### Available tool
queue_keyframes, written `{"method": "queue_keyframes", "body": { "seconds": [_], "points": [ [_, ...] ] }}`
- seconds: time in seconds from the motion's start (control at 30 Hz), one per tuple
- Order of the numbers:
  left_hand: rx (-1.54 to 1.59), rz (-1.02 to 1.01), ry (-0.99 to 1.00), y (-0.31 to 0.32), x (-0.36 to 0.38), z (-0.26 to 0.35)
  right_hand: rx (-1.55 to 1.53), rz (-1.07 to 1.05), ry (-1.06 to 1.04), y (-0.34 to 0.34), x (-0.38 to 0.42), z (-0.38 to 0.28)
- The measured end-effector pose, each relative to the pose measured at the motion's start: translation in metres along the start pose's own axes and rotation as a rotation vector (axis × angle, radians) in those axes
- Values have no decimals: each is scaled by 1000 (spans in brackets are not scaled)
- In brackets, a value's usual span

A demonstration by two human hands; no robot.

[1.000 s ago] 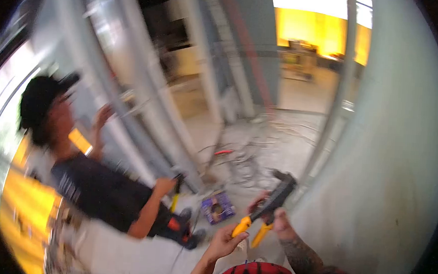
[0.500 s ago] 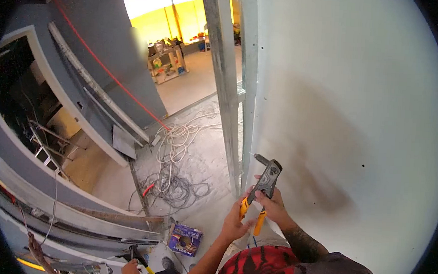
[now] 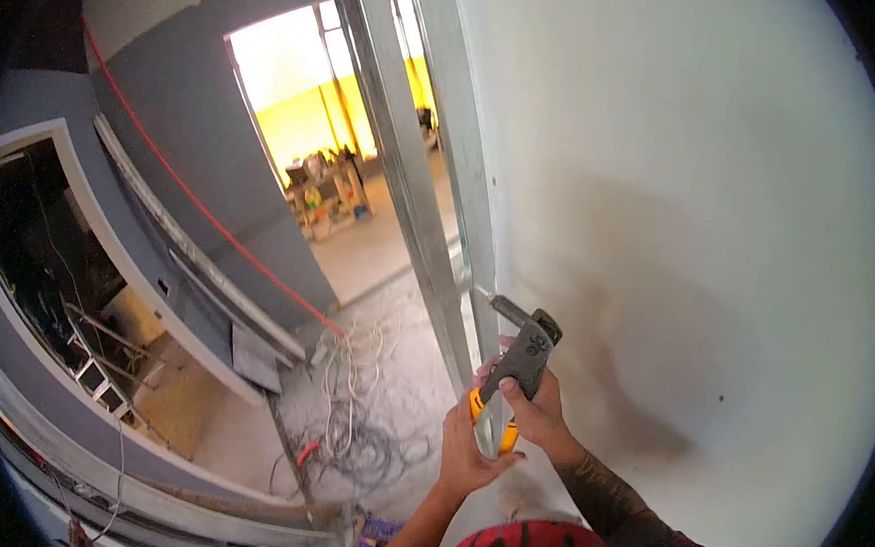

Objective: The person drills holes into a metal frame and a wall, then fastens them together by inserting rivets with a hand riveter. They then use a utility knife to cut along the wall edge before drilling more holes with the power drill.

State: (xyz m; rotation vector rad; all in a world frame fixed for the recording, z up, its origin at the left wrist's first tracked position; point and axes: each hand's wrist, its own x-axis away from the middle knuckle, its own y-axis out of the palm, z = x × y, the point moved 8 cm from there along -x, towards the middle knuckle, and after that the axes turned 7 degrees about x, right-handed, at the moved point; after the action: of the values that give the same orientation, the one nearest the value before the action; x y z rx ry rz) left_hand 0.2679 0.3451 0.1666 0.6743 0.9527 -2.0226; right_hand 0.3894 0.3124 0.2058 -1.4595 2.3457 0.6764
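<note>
A hand riveter (image 3: 524,359) with a dark head and yellow handle grips points its nose up and left at a metal stud (image 3: 449,124). A thin pin sticks out of the nose, its tip right at the stud's edge in this view. My left hand (image 3: 465,448) holds the yellow handles from below, palm turned up. Higher up, my right hand (image 3: 537,410) is wrapped round the riveter just under its head, thumb across the front. Its other fingers are partly hidden behind the tool.
A white wall panel (image 3: 640,236) fills the right side, against the stud frame. Tangled cables (image 3: 362,449) lie on the dusty floor, and a red hose (image 3: 201,209) runs down to them. A purple box (image 3: 373,540) is at the bottom edge. A cluttered workbench (image 3: 327,202) stands beyond an opening.
The view has tilted upward. The riveter's nose has come closer to the stud, and my hands have moved with it. Another person's hand with a hammer has left the view.
</note>
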Motion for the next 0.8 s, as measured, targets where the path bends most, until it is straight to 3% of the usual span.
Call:
{"method": "queue_keyframes", "body": {
  "seconds": [0.1, 0.23, 0.27, 0.33, 0.4, 0.47, 0.53, 0.63, 0.67, 0.8],
  "points": [
    [-205, 52, 141, -17, -72, 30, 120, 107, -192, 8, -51, -72],
    [-149, 139, 226, -55, -183, 74, 353, 246, -518, 23, -135, -185],
    [-121, 191, 292, -64, -210, 88, 283, 235, -471, 32, -157, -213],
    [-14, 209, 269, -78, -261, 109, 475, 255, -536, 29, -214, -257],
    [54, 229, 316, -91, -313, 133, 486, 268, -461, 38, -256, -303],
    [180, 258, 344, -100, -359, 152, 520, 216, -508, 46, -299, -346],
    [185, 243, 340, -109, -390, 173, 816, 389, -693, 47, -320, -388],
    [196, 237, 300, -111, -415, 177, 827, 321, -705, 55, -347, -408],
    [202, 244, 271, -112, -419, 174, 841, 398, -615, 48, -353, -406],
    [212, 232, 244, -111, -426, 163, 876, 362, -547, 45, -367, -400]
  ]
}}
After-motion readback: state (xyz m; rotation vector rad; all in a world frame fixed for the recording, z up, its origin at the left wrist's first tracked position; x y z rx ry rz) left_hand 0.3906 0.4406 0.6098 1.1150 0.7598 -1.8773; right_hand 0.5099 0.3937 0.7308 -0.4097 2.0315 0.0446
